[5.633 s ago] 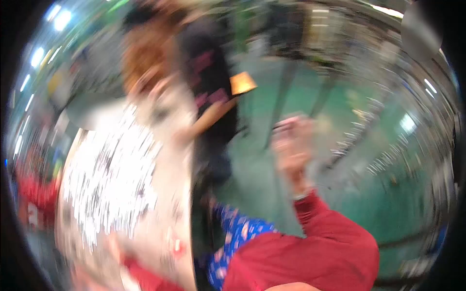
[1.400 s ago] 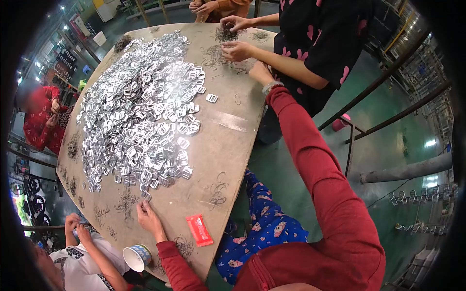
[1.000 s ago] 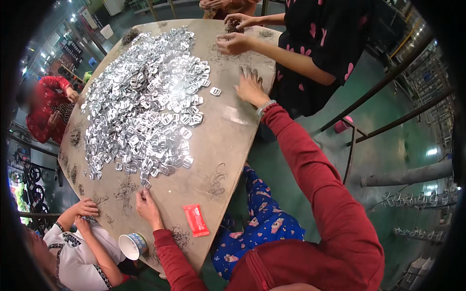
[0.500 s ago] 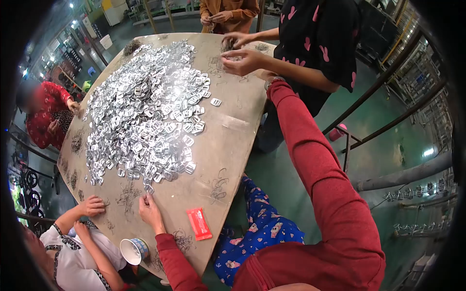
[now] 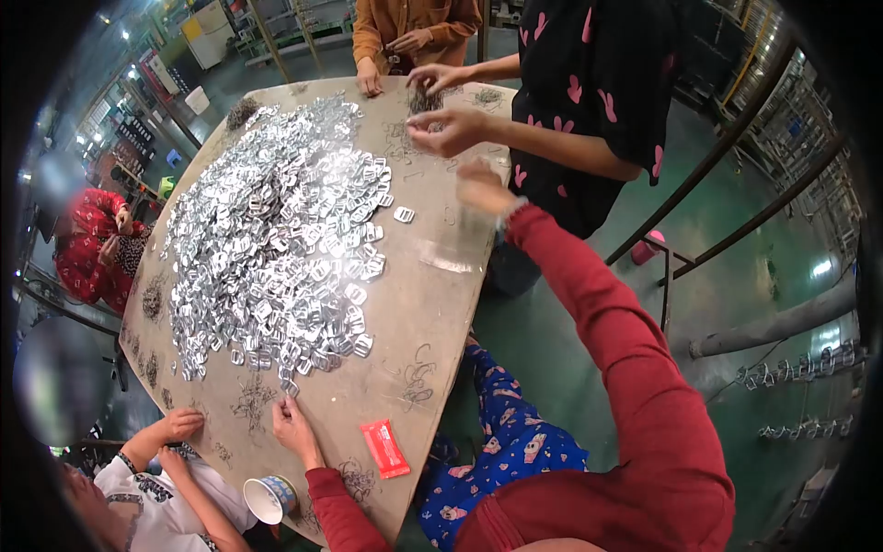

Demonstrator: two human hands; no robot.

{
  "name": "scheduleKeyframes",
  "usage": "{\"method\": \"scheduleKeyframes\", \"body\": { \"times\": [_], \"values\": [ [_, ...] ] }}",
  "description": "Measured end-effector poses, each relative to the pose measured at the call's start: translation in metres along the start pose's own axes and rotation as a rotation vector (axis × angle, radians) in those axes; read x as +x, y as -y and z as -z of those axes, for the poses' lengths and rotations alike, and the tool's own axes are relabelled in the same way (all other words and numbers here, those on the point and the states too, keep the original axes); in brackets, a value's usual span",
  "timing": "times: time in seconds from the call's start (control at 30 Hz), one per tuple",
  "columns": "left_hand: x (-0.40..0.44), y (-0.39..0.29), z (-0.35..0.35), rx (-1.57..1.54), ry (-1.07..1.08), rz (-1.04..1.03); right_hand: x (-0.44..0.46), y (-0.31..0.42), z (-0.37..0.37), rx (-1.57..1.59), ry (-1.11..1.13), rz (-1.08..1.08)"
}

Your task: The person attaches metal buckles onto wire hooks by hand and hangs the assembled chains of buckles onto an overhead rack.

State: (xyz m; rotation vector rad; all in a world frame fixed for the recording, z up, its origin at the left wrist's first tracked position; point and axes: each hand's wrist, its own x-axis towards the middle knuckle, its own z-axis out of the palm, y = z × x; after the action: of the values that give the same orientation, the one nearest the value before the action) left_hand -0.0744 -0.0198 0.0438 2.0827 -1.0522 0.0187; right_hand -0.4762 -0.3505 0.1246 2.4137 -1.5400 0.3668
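Left hand [image 5: 296,432]: at near tip of the pile, thumb and forefinger drawn close at one metal buckle [image 5: 290,389]; can't tell if they clamp it or only touch.
Right hand [image 5: 483,190]: over the right side of the table [image 5: 405,304], motion-blurred; finger state can't be told.
Hands: well apart from each other.
Buckle pile [image 5: 267,239]: broad silvery heap over middle and left of the table; the buckle at the left hand sits at its near edge.
Stray buckle [image 5: 403,214]: on bare board, just right of the pile.
Red packet [image 5: 384,449]: flat on the table, right of the left hand.
Paper cup [image 5: 269,499]: tilted, mouth to lower left, at the near table edge.
Wire hooks [image 5: 417,377]: loose, dark, near the right edge; more clusters by the left hand and along the left edge.
Black-shirt co-worker [image 5: 589,101]: both hands around a dark wire clump [image 5: 425,99], just beyond the right hand.
Orange-shirt co-worker [image 5: 409,20]: far end, one hand at the table edge.
White-top co-worker [image 5: 166,511]: near left, one hand at the edge.
Red-clad co-worker [image 5: 83,248]: left side, hands raised.
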Motion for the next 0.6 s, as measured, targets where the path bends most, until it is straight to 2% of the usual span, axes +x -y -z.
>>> {"method": "scheduleKeyframes", "body": {
  "times": [0.03,0.13,0.2,0.23,0.33,0.37,0.5,0.6],
  "values": [
    [-0.005,0.008,0.005,0.026,0.006,-0.004,-0.021,0.015,-0.006,0.195,0.037,-0.202],
    [-0.007,0.007,0.006,0.033,-0.007,-0.048,-0.048,0.018,0.005,0.465,0.129,-0.017],
    [-0.007,0.004,0.007,0.026,0.003,-0.017,-0.059,0.016,-0.018,0.614,-0.208,-0.122],
    [-0.007,-0.002,0.009,0.008,0.019,0.023,-0.059,0.017,-0.015,0.601,-0.055,-0.263],
    [-0.008,-0.001,0.009,-0.016,0.025,0.044,-0.066,0.027,-0.041,0.606,-0.072,-0.364],
    [-0.008,0.001,0.009,-0.016,0.021,0.037,-0.066,0.028,-0.055,0.544,-0.2,-0.32],
    [-0.009,0.004,0.009,-0.009,-0.001,0.024,-0.052,0.032,-0.062,0.666,-0.041,-0.573],
    [-0.005,0.0,0.007,-0.003,-0.035,0.025,-0.042,0.031,-0.054,0.598,-0.018,-0.444]
  ]
}}
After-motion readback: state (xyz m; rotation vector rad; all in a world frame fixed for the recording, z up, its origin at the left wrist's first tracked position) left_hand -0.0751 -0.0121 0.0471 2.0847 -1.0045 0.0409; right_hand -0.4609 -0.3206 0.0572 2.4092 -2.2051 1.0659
